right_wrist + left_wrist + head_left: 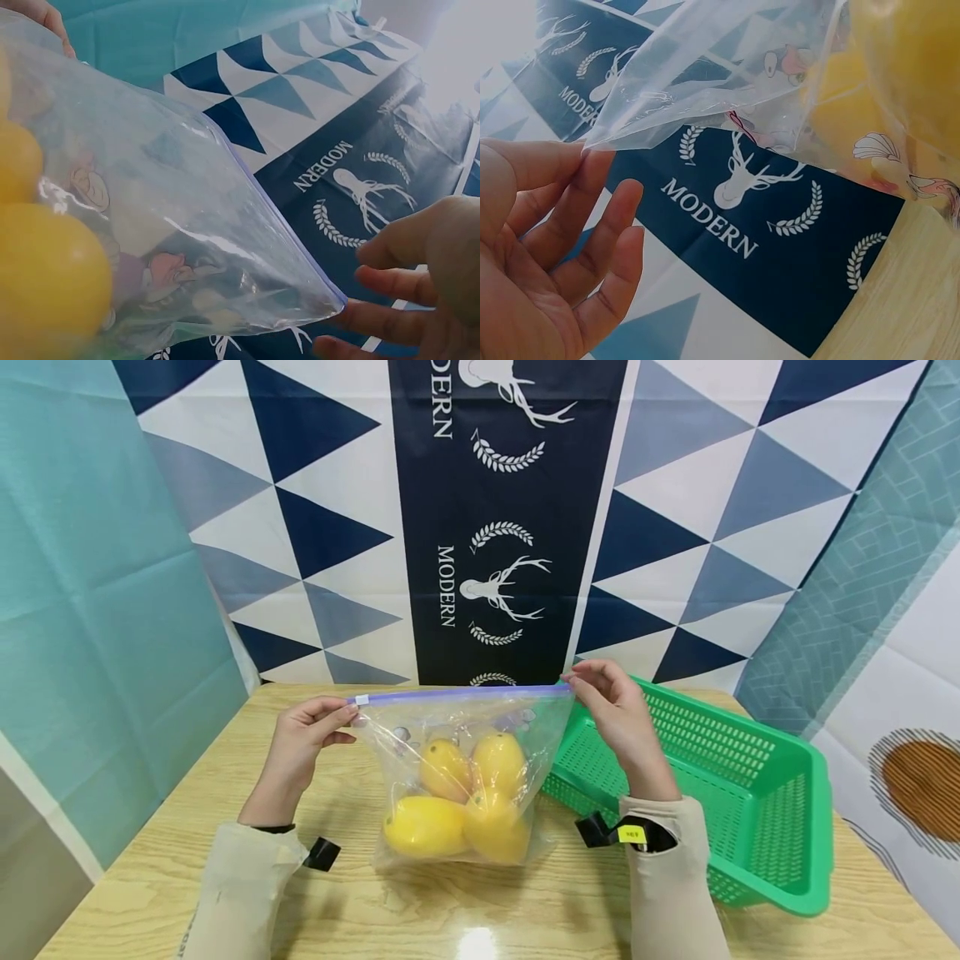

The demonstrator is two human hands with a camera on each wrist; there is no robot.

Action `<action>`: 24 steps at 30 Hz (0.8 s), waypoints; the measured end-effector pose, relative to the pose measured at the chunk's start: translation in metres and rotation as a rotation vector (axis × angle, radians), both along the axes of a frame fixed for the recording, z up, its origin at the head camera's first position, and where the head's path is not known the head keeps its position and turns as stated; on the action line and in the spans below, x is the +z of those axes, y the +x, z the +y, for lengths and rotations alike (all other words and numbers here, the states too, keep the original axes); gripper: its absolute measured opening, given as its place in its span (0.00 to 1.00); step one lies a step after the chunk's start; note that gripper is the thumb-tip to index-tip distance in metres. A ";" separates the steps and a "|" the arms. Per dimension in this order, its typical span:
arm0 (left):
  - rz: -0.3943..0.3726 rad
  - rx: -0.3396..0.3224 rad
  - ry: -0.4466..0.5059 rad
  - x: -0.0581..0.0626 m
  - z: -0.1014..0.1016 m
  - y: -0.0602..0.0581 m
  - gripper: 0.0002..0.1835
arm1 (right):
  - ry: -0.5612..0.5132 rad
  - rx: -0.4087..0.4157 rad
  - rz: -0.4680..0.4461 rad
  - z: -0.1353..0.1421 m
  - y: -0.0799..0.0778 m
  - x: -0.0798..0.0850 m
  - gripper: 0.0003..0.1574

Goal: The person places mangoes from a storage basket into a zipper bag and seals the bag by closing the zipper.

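Observation:
A clear zip bag [405, 735] with a purple zip strip stands upright on the table, its top edge stretched straight. Inside it lie several yellow, mango-like fruits [425, 825]. My left hand [303, 735] pinches the bag's upper left corner, next to the white slider [362, 700]; the left wrist view shows this hand [562, 225] with its other fingers loosely bent. At the opposite corner, my right hand [618, 714] holds the zip strip's end by its fingertips. In the right wrist view, the right hand's fingers [390, 319] meet that corner. Small cartoon figures are printed on the bag.
A green plastic basket [813, 827] with slotted walls stands on the right of the wooden table [442, 914], partly behind the right forearm. A patterned cloth [502, 485] hangs behind the table, with teal cloth [97, 568] on the left.

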State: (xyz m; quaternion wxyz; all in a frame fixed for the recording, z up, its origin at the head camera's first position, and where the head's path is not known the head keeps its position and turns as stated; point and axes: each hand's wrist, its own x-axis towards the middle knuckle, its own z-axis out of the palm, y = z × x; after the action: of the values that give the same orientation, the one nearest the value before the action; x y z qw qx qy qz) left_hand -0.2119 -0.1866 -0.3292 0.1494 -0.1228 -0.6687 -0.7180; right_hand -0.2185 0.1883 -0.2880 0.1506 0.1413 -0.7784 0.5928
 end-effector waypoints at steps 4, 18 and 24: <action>-0.002 -0.003 0.001 0.001 0.000 0.000 0.17 | -0.010 -0.048 0.069 -0.005 0.003 0.003 0.17; 0.008 -0.014 0.004 0.001 0.000 0.001 0.16 | 0.213 0.031 0.417 -0.052 0.010 0.020 0.13; 0.007 -0.023 0.009 0.001 0.001 0.001 0.17 | 0.357 0.135 0.423 -0.079 0.009 0.031 0.13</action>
State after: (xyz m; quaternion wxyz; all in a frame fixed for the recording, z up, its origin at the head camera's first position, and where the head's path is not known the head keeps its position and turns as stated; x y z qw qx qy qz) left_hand -0.2107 -0.1857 -0.3283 0.1442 -0.1323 -0.6633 -0.7223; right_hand -0.2097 0.1095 -0.2565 0.2428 0.3375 -0.8107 0.4122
